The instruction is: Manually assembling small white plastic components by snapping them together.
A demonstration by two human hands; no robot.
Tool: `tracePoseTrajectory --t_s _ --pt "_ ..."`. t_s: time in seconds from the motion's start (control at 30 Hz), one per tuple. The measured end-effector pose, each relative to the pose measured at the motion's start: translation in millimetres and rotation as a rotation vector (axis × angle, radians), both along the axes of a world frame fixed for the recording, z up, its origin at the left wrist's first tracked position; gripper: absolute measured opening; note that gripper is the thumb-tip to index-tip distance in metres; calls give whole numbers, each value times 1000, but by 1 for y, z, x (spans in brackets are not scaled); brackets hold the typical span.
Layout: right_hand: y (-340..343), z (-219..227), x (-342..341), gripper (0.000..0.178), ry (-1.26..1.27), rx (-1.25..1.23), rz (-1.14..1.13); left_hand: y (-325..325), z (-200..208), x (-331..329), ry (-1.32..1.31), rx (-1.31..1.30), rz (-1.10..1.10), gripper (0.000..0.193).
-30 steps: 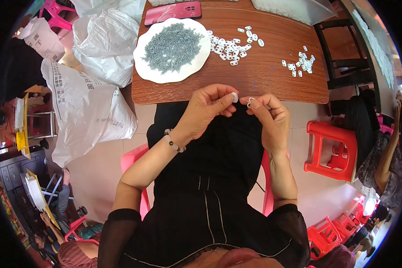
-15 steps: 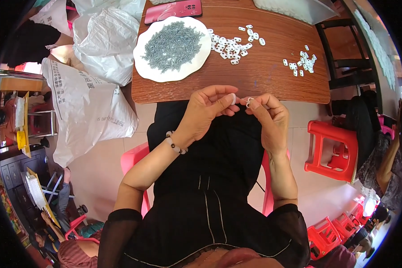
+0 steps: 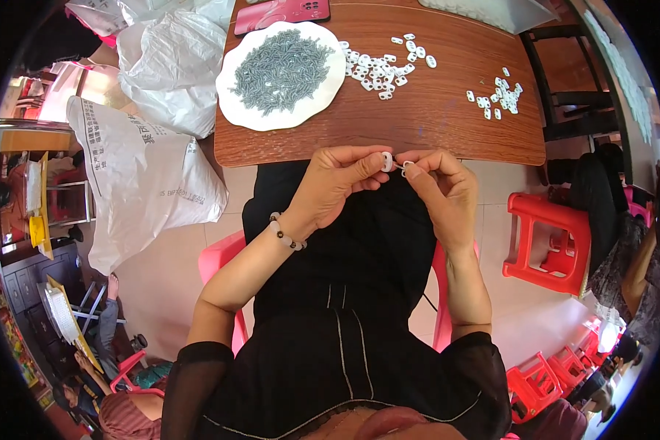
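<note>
My left hand [image 3: 339, 183] pinches a small white plastic piece [image 3: 386, 160] between thumb and forefinger, just below the near edge of the brown wooden table [image 3: 433, 117]. My right hand [image 3: 440, 192] holds a tiny grey metal part [image 3: 402, 166] at its fingertips, touching the white piece. Both hands meet above my lap in black clothing. On the table a white plate [image 3: 236, 110] holds a heap of small grey metal parts [image 3: 282, 67]. Loose white plastic pieces [image 3: 378, 66] lie beside the plate, and a smaller group of white pieces [image 3: 496, 99] sits further right.
A pink phone [image 3: 281, 12] lies at the table's far edge. Large white sacks [image 3: 136, 172] stand on the floor to the left. Red plastic stools [image 3: 546, 235] stand at right, with a dark chair [image 3: 572, 88] beyond. Another person [image 3: 631, 271] sits at far right. I sit on a pink chair [image 3: 224, 257].
My hands have stayed in place at the table edge, fingers shifting slightly as the grey part meets the white piece. The view has drifted a little.
</note>
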State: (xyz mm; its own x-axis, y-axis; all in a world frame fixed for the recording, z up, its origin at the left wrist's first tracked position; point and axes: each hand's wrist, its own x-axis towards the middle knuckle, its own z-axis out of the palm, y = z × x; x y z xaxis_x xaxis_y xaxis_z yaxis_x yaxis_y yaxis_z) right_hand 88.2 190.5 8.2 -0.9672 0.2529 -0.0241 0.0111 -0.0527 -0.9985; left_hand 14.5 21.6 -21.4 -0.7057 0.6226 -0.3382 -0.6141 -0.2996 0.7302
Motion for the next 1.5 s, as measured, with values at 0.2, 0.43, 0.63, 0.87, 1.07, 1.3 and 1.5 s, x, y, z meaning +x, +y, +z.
tracePoseTrajectory --t_s 0.2,0.43,0.63,0.87,1.07,1.3,1.5 --pt "0 0 0 6 -3 -33 8 -1 0 0 20 -16 -8 25" --pt "1 -1 0 6 -15 -64 26 -2 -1 -1 21 -17 -9 24" --pt "1 -3 0 6 -13 -38 36 -3 -4 0 5 8 -15 24" --pt "-1 -3 -1 7 -21 -27 19 -2 -3 1 9 -3 -17 24" --pt "-3 -5 -1 7 -10 33 1 -1 -2 2 76 -50 16 23" --pt "-3 -5 -1 7 -19 49 2 -1 -3 2 61 -56 24 23" --pt "-3 -7 0 8 -28 37 1 -3 -6 2 58 -53 12 23"
